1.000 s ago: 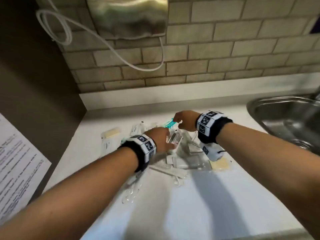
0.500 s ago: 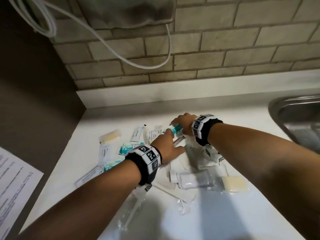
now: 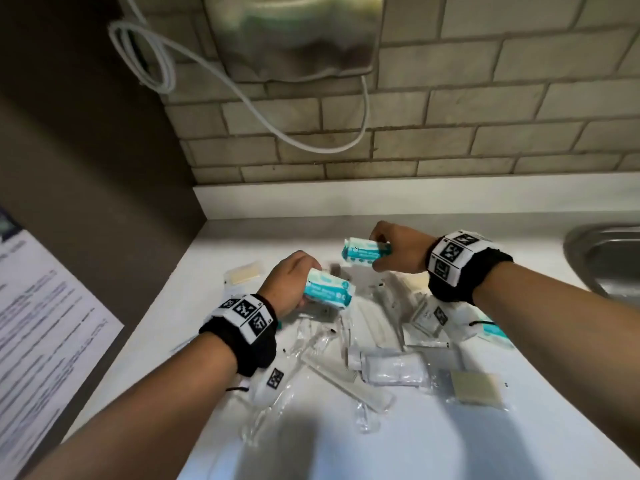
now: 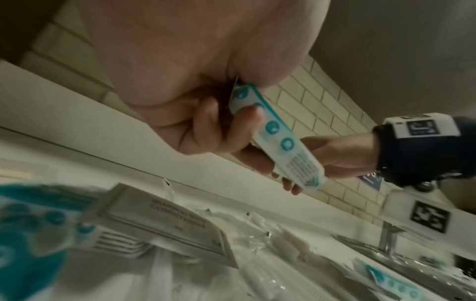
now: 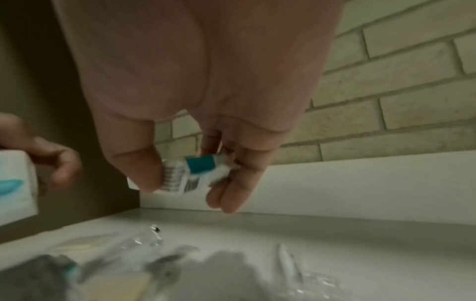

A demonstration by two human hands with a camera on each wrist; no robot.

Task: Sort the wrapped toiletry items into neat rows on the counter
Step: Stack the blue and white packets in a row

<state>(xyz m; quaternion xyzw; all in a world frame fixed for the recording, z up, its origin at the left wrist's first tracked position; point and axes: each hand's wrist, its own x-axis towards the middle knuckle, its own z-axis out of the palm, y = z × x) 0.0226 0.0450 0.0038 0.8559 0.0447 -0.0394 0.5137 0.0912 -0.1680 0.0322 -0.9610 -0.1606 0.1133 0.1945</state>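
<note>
The left hand [image 3: 289, 284] and right hand [image 3: 398, 249] now each hold a teal sachet [image 3: 329, 291] lifted off the pile [image 3: 381, 344]. Before, both lay on the counter [image 3: 450, 445]; placing them in a row probably comes next.

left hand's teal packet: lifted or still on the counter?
Lifted. The left hand grips the teal packet above the pile; the left wrist view shows it clear of the counter.

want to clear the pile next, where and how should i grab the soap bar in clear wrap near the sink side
Take the soap bar by its two long edges, from straight above. It lies flat on the counter, apart from the pile, its near and right sides unobstructed; its clear wrap may be slippery.
</note>
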